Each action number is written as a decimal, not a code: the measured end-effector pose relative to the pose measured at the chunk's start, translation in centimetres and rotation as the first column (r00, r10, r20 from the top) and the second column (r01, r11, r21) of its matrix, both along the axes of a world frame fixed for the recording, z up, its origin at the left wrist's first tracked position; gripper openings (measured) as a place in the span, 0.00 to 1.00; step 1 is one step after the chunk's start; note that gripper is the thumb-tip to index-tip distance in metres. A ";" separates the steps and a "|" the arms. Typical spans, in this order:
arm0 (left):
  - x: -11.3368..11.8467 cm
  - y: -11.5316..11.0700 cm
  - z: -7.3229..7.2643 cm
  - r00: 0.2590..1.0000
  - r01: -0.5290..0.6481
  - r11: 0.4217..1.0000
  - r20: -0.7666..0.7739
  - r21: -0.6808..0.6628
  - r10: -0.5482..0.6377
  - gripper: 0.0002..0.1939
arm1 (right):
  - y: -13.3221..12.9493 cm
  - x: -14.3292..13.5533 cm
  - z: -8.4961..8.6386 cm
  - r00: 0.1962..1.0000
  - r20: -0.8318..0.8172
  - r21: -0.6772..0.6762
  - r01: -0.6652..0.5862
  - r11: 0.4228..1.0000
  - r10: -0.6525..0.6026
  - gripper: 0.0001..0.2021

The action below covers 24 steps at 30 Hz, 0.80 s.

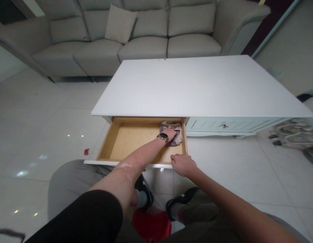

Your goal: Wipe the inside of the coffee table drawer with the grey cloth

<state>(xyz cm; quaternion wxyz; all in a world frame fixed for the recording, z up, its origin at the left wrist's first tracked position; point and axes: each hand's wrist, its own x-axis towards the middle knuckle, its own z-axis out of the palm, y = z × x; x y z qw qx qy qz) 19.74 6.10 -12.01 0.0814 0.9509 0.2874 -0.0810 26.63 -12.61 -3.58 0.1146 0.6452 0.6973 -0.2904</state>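
The cloth [178, 139] lies bunched in the right end of the drawer [136, 136], near the side wall. We have our left hand [171, 132] on top of it, fingers reaching over the folds; whether they pinch the fabric or only press on it, we cannot tell. A watch [163, 136] with a dark face sits on that wrist, and a black sleeve [87, 212] covers the upper part of the arm. With our right hand [183, 164] we grip the drawer's front edge by its right corner, fingers curled together over the rim.

The drawer is pulled out from beneath the white table [197, 87]; to its right we see a closed front with a small knob [224, 126]. Below the drawer are our dark shoes, with a red object [151, 224] between our legs. A red scrap [86, 152] lies on the tiled floor [57, 125], left of the drawer. Beyond the table stands a grey sofa [146, 49] with a pale cushion [120, 23] leaning on its back.
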 end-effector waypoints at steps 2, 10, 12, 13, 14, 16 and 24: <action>-0.2 -0.3 -0.1 1.000 0.007 1.000 -0.010 0.008 -0.007 0.27 | 0.0 0.0 0.1 1.000 -0.002 -0.008 0.001 1.000 -0.001 0.20; -0.8 -1.7 -0.6 0.998 0.050 0.999 -0.044 -0.004 -0.050 0.27 | 0.1 0.0 0.1 1.000 -0.012 0.005 0.010 1.000 -0.010 0.20; -1.1 -2.3 -0.5 0.998 0.060 0.998 -0.034 -0.010 -0.060 0.25 | 0.1 0.0 0.1 1.000 -0.009 0.002 0.013 1.000 -0.013 0.20; -1.2 -2.6 -0.5 0.997 0.066 0.998 -0.031 -0.011 -0.066 0.24 | 0.1 0.0 0.1 1.000 -0.007 -0.001 0.013 1.000 -0.013 0.20; -1.4 -3.0 -0.4 0.997 0.072 0.997 -0.027 -0.011 -0.072 0.24 | 0.1 0.0 0.2 1.000 -0.005 -0.003 0.013 1.000 -0.013 0.20; -1.7 -3.7 -0.3 0.996 0.085 0.996 -0.018 -0.008 -0.085 0.23 | 0.1 0.1 0.2 1.000 -0.009 -0.004 0.014 1.000 -0.014 0.21; -2.5 -6.0 -0.2 0.992 0.129 0.992 -0.004 0.000 -0.129 0.22 | 0.3 0.0 0.5 0.999 -0.039 -0.033 0.031 0.999 -0.032 0.22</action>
